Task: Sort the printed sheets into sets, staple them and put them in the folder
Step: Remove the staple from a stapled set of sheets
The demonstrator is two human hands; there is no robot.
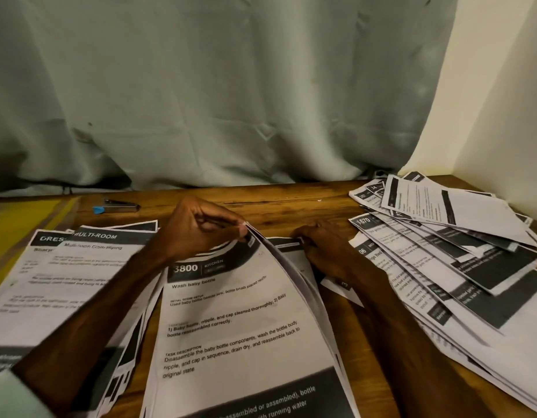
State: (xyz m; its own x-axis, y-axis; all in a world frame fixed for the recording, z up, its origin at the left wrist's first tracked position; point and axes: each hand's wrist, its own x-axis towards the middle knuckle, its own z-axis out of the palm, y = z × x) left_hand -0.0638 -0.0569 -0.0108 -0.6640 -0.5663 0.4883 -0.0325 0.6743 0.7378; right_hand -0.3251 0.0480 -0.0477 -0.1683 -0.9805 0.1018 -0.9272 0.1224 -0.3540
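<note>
A set of printed sheets headed "3800 Kitchen, Wash baby bottle" (240, 321) lies in the middle of the wooden table. My left hand (200, 226) pinches the top right corner of several of these sheets and lifts them. My right hand (324, 245) rests on the sheet underneath, fingers curled at its top edge. A stapler (116, 205) with a blue end lies at the back left. A yellow folder (22, 218) sits at the far left, partly under paper.
A pile of sheets headed "Multi-room" (80, 267) covers the left of the wooden table (291, 203). A big fanned heap of printed sheets (460, 251) fills the right side up to the wall. A grey-green curtain (216, 86) hangs behind the table.
</note>
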